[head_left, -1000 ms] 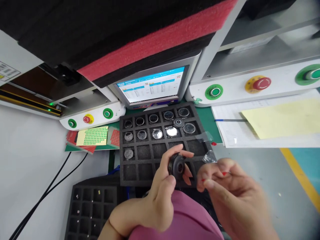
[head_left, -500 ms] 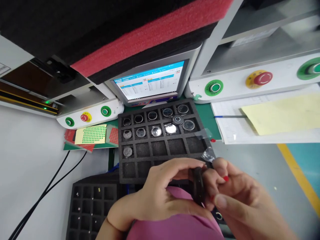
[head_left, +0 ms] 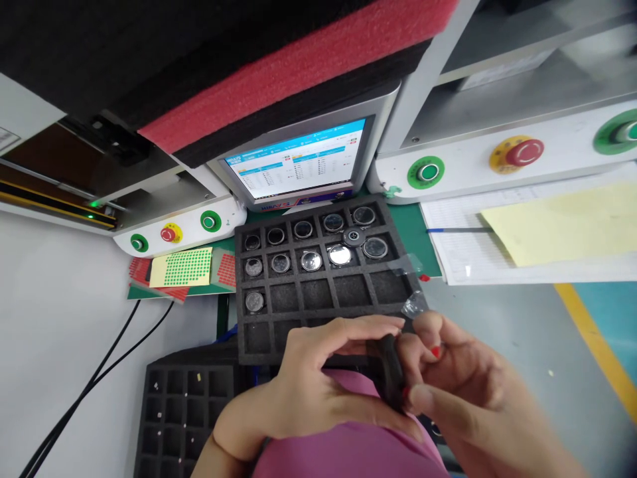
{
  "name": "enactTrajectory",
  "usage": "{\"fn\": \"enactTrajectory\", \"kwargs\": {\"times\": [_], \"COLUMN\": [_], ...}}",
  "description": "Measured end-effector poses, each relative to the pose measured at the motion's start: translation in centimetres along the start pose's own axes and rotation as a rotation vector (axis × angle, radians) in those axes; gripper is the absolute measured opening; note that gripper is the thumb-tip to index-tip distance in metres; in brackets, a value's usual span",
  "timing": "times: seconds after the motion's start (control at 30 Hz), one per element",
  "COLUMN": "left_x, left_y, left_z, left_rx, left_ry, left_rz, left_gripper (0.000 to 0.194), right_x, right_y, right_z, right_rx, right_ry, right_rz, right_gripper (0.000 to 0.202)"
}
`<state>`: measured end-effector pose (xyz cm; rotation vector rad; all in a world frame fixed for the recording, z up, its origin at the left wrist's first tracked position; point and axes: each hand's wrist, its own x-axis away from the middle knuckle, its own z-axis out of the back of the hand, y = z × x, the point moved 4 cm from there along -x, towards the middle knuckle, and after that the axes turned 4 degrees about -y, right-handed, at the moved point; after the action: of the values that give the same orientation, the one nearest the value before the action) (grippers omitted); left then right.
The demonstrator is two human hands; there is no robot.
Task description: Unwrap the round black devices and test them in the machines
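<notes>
My left hand (head_left: 318, 378) is closed around a dark watch body (head_left: 392, 372), seen nearly edge-on, with thumb below and fingers above. My right hand (head_left: 468, 382) is bent against the near side of this watch body, its fingertips pressed close to it. Small red bits (head_left: 436, 352) show by the right fingertips; whether they are stuck to the fingers or pinched, I cannot tell. Beyond both hands lies a black foam tray (head_left: 333, 290) with several round watch bodies (head_left: 281, 263) in its far compartments. One watch body (head_left: 353, 237) rests back side up across the dividers.
Crumpled clear film (head_left: 413, 304) and a film piece with a red tab lie at the tray's right edge. Behind stand a monitor (head_left: 303, 162) and machine panels with a red stop button (head_left: 524, 153). Sticker sheets (head_left: 186, 267), papers (head_left: 562, 226) and a second foam tray (head_left: 174, 418) flank the work.
The watch body has tilted and shifted slightly left and down in my left hand. My right fingers have moved a little left with it. The tray's contents look the same.
</notes>
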<state>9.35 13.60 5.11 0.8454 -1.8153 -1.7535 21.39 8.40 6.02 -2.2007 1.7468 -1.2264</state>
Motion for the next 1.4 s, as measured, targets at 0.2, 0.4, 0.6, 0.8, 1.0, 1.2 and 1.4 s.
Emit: {"fn": "enactTrajectory", "kwargs": {"times": [0.2, 0.4, 0.6, 0.8, 1.0, 1.2, 1.4], "left_x": [0.1, -0.1, -0.1, -0.8, -1.1, -1.3, -0.9], "left_y": [0.5, 2.0, 2.7, 1.0, -0.6, -0.5, 0.8], "left_z": [0.4, 0.6, 0.7, 0.3, 0.0, -0.5, -0.9], "left_rx": [-0.144, -0.348, -0.439, -0.031, 0.291, 0.170, -0.136], "left_ry": [0.000, -0.006, -0.005, -0.046, -0.084, 0.039, 0.089], "left_rz": [-0.040, -0.212, -0.260, -0.034, 0.087, 0.200, 0.191], "left_gripper": [0.079, 0.077, 0.076, 0.062, 0.063, 0.055, 0.058], "right_x": [-0.2, -1.0, -1.8, -1.5, -2.1, -2.1, -1.6], "right_y": [0.0, 1.6, 0.9, 0.9, 1.5, 1.1, 0.9], "right_z": [0.0, 1.2, 1.7, -0.2, -0.3, 0.3, 0.6], "right_rx": [0.012, -0.015, 0.227, 0.159, 0.044, 0.009, 0.098], "right_ry": [-0.014, -0.164, -0.198, -0.390, -0.316, -0.234, -0.073], "right_rz": [-0.021, -0.047, 0.327, 0.382, 0.390, 0.382, 0.516], "right_gripper": [0.049, 0.047, 0.048, 0.026, 0.025, 0.029, 0.024]}}
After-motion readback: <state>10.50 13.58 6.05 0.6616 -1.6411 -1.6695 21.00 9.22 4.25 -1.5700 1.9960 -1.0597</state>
